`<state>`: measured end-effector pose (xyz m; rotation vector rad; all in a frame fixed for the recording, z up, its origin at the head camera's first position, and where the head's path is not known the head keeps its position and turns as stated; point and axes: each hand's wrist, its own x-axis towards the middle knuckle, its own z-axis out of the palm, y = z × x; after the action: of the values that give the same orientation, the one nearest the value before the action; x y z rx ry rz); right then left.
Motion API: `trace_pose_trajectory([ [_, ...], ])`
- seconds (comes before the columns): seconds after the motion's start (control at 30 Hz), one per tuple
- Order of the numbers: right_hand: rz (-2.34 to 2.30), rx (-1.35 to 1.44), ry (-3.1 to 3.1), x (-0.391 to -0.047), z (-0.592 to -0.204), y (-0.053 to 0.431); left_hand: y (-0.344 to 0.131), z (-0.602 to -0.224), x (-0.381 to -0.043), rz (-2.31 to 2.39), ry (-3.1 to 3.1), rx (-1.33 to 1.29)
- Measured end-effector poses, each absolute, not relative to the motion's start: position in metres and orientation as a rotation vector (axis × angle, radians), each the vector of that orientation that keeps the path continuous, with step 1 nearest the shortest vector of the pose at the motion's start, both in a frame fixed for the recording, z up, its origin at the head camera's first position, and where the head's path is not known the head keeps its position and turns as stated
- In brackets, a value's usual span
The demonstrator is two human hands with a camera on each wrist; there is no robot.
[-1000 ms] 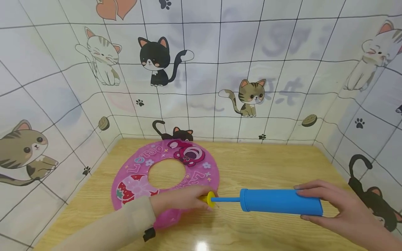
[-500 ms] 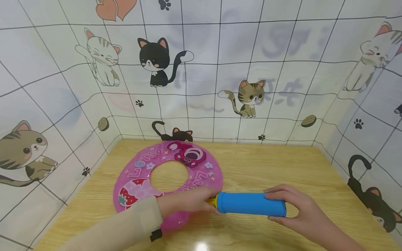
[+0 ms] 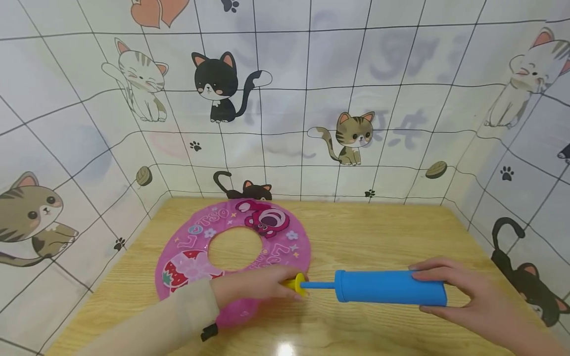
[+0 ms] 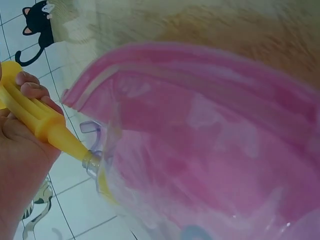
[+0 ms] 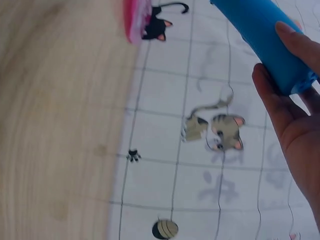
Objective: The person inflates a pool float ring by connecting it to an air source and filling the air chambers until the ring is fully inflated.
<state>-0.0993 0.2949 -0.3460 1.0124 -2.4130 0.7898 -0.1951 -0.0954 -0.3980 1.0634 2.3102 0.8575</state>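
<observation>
A pink inflatable swim ring [image 3: 297,249] with printed bear and strawberry pictures lies on the left of the table. My left hand [image 3: 276,283] grips the yellow end [image 4: 37,112] of a hand pump. The yellow nozzle [image 4: 69,142] tapers into the ring's clear valve [image 4: 92,162], and a valve cap [image 4: 90,126] hangs open beside it. From that end a thin blue rod [image 3: 319,285] runs into the pump's blue barrel [image 3: 378,287]. My right hand [image 3: 467,296] holds the barrel's far end between thumb and fingers. The pump lies level, close over the table.
The wood-grain table [image 3: 378,232] is enclosed at the back and sides by a white grid-patterned sheet [image 3: 285,109] with cartoon cats. A black tab [image 3: 209,331] shows below the left sleeve [image 3: 191,306].
The right hand pushed the barrel left over the rod up to the yellow end, then drew it back right, so the rod shows again. The left hand kept its grip, shifting slightly.
</observation>
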Motion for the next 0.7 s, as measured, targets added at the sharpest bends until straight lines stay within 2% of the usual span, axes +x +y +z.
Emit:
trace_pose_trajectory([
  [0.37, 0.690, 0.877, -2.463, -0.084, -0.339, 0.339, -0.107, -0.396, -0.194, 0.783, 2.348, 1.056],
  [0.7, 0.823, 0.738, -2.583, -0.086, -0.353, 0.304, -0.101, -0.397, -0.188, 0.764, 2.361, 1.085],
])
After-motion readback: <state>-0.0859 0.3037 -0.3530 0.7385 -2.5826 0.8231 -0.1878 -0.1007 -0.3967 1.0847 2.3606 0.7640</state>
